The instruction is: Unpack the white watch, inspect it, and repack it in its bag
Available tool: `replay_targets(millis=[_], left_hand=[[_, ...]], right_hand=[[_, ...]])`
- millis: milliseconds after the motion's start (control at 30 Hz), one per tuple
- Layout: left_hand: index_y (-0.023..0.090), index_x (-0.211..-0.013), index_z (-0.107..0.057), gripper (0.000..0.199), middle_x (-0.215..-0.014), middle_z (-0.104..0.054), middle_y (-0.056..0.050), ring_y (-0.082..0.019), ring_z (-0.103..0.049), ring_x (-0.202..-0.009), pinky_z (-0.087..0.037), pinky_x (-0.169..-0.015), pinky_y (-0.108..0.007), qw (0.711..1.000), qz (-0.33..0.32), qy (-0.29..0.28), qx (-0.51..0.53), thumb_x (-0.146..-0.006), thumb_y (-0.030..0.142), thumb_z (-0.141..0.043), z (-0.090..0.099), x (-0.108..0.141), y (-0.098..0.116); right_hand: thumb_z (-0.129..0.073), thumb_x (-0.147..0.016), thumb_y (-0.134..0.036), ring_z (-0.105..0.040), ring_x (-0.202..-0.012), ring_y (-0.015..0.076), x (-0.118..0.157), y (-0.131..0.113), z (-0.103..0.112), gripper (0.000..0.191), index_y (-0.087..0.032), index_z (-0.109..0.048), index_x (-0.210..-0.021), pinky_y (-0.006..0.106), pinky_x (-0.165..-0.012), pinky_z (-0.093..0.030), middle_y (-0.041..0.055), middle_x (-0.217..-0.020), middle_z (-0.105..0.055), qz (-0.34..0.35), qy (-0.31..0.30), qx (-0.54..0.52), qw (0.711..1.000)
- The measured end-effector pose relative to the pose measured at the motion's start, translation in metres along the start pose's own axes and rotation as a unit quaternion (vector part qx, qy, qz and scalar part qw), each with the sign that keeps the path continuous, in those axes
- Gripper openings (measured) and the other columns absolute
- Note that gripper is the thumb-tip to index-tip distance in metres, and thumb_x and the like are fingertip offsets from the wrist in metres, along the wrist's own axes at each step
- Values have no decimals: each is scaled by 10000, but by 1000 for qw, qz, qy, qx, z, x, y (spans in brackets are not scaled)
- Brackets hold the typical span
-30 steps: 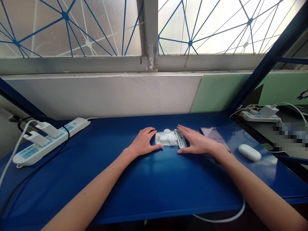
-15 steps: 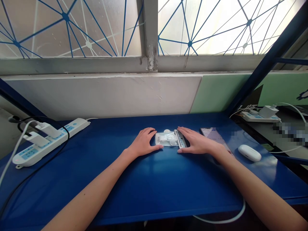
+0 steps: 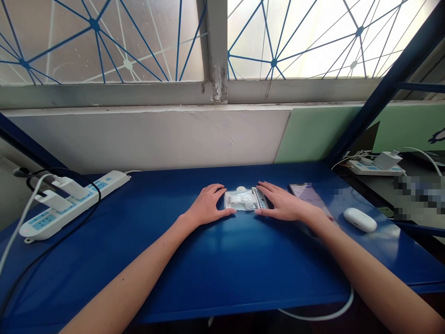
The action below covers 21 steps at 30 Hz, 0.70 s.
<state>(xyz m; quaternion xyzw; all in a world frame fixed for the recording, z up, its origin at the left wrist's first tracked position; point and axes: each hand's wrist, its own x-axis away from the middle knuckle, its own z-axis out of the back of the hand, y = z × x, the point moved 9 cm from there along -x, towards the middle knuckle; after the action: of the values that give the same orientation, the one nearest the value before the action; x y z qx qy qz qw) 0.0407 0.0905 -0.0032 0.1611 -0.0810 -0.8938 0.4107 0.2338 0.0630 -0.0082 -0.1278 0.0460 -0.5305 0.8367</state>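
A clear plastic packet (image 3: pixel 240 199) with white round parts inside lies flat on the blue desk (image 3: pixel 222 269). Its right end carries a printed strip. My left hand (image 3: pixel 208 205) rests at the left end, thumb by the near corner and fingers by the far one. At the printed end lies my right hand (image 3: pixel 283 202), its thumb and forefinger set apart at the two corners. Both hands are open and seem to touch the packet's edges; the fingertips' exact contact cannot be made out.
Right of my right hand are a phone (image 3: pixel 309 195), partly behind my forearm, and a white rounded case (image 3: pixel 360 220). A white power strip (image 3: pixel 114 178) with chargers and cables lies at the left. Blue metal posts (image 3: pixel 368 106) border the desk.
My right thumb has moved slightly away from me and left, against the packet's near corner. The printed strip sits straighter and a bit further left. My left hand stays put.
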Motion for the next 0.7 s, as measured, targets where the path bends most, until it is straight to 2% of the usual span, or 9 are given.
replay_targets(millis=[200,367,433,500,600,700], left_hand=[[190,-1362,-505,825,-1420,-474,-126,-336,-418,-1312,-372,-1072,-463,998,-48,1,35,-733,711,-621,3,1,11],[169,-1374,-477,625,-1402,-510,-114,-279,-448,-1314,-332,-1106,-445,998,-51,1,32,-884,553,-533,2,1,14],[160,-1349,-498,537,-1376,-539,-106,-252,-476,-1293,-315,-1119,-430,998,-60,4,28,-934,500,-473,2,0,17],[165,-1319,-525,485,-1341,-572,-98,-236,-517,-1254,-321,-1114,-421,997,-71,10,29,-961,478,-432,3,0,19],[174,-1261,-572,442,-1268,-628,-85,-227,-588,-1155,-355,-1079,-422,996,-75,29,41,-986,462,-380,8,-1,21],[187,-1148,-639,414,-1133,-698,-52,-205,-650,-1002,-384,-1044,-413,992,-85,53,74,-1006,426,-332,15,1,24]], right_hand=[[-533,-712,-774,-199,-1433,381,0,1,-4,1080,-96,-254,-1506,525,-1141,-265,196,-1563,-220,29,7,-4,1000],[-542,-740,-739,-223,-1422,395,2,2,1,992,-119,-326,-1484,544,-1126,-284,189,-1559,-243,30,13,-13,999],[-547,-767,-704,-293,-1398,386,3,-3,8,895,-142,-403,-1448,530,-1105,-326,178,-1540,-302,47,27,-13,998],[-537,-829,-616,-416,-1332,357,4,-14,17,710,-199,-479,-1401,503,-1057,-398,144,-1483,-418,85,56,-22,995],[-473,-924,-439,-588,-1151,292,7,-30,33,425,-257,-601,-1285,445,-969,-476,89,-1282,-623,140,119,-53,981],[-460,-944,-374,-669,-976,245,12,-38,47,339,-249,-686,-1164,385,-856,-534,70,-1115,-710,152,180,-122,964]])
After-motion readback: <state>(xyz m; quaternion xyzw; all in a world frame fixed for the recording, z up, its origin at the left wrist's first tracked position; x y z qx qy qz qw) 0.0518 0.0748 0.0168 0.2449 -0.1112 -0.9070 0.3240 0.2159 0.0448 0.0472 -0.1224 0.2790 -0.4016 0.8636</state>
